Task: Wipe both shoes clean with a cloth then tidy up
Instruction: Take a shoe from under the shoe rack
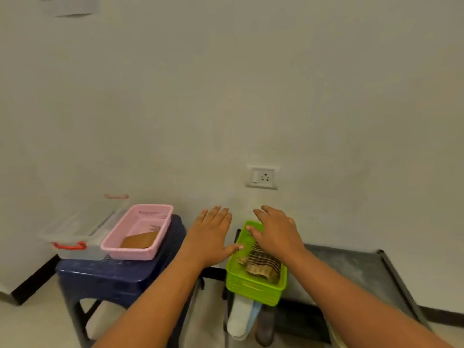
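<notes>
While lying crumpled in the near half of the green basket (251,288), the striped brown cloth (262,263) is resting loose, with no hand gripping it.

Right hand (275,231): hovering over the basket's far half, palm down, fingers straight and spread, holding nothing; whether it is touching the rim cannot be told.

Left hand (211,234): reaching just left of the basket, palm down, fingers straight and close together, holding nothing, its thumb lying at the basket's left rim.

Grey table (351,267): carrying the basket at its left end and stretching away to the basket's right.

Pale rounded object (239,320): showing below the basket's near wall, too blurred to identify.

Blue stool (113,275): standing left of the basket, bearing a pink basket (118,243) with a brown folded piece (139,241) lying inside.

Clear box (72,237) with red handles: sitting farther left of the green basket, beyond the pink one.

Wall socket (263,177): sitting above the green basket.
</notes>
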